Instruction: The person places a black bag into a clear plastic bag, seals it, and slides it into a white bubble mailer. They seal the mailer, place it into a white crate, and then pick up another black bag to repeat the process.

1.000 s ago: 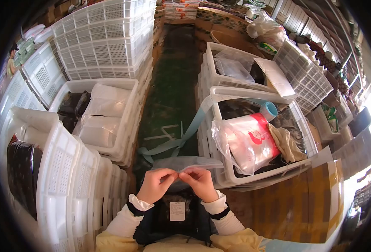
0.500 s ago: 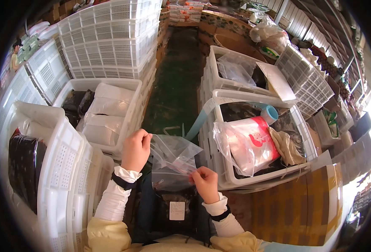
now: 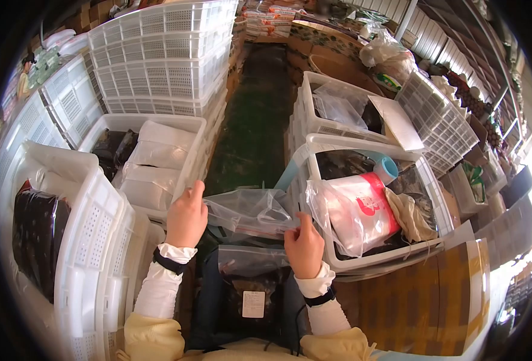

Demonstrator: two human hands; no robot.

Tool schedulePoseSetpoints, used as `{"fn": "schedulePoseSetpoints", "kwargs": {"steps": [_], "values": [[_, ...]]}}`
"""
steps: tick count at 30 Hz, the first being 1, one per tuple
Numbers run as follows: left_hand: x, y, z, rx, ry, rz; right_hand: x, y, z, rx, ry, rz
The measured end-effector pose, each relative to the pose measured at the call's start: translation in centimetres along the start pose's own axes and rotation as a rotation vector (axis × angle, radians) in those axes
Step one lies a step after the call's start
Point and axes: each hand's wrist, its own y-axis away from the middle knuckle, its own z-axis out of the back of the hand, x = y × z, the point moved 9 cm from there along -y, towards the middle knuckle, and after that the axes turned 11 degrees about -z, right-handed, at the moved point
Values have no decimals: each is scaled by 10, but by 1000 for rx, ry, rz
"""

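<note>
A clear plastic zip bag (image 3: pixel 248 210) is stretched crosswise between my two hands, with a reddish line along its lower edge. My left hand (image 3: pixel 186 216) pinches its left corner. At the other end my right hand (image 3: pixel 305 245) grips the right side, fingertips partly hidden. Below it, on my lap, lies another clear zip bag (image 3: pixel 255 257) with dark contents and a white label (image 3: pixel 254 304); neither hand touches it.
White crates (image 3: pixel 88 216) line the left, some holding white packs (image 3: pixel 160 144) and a dark pack (image 3: pixel 37 237). On the right, a crate (image 3: pixel 368 260) bears a pink-and-white bag (image 3: pixel 365 207) and a blue tape roll (image 3: pixel 386 170). A taped carton (image 3: pixel 416 301) stands nearer.
My hands have moved apart, the left leftward and the right rightward and slightly up. The clear bag has gone from crumpled to spread wide, exposing more of the bag on my lap.
</note>
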Motion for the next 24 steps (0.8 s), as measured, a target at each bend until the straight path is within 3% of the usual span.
{"fn": "schedulePoseSetpoints", "kwargs": {"steps": [3, 5, 6, 8, 11, 15, 16, 20, 24], "values": [[-62, -3, 17, -90, -66, -364, 25, -1, -10, 40, -1, 155], [-99, -3, 17, -13, -55, -574, 46, -7, -13, 73, -37, 242], [-113, -6, 27, -115, -81, -633, 57, -10, -13, 78, -62, 288], [-92, -19, 12, -153, 9, -589, 72, -14, -11, 79, -49, 384], [-69, -40, 19, -292, 66, -421, 70, -33, -5, 22, -116, 209], [-57, -54, 36, -442, 42, -264, 46, -36, -45, 294, -111, -103], [-54, -55, 36, -463, 33, -242, 50, -34, -49, 255, -117, -91], [-40, -59, 31, -472, 37, -163, 56, -20, -79, 439, -155, -200], [-11, -60, 35, -461, -38, -98, 36, -22, -94, 344, -378, -149]]}}
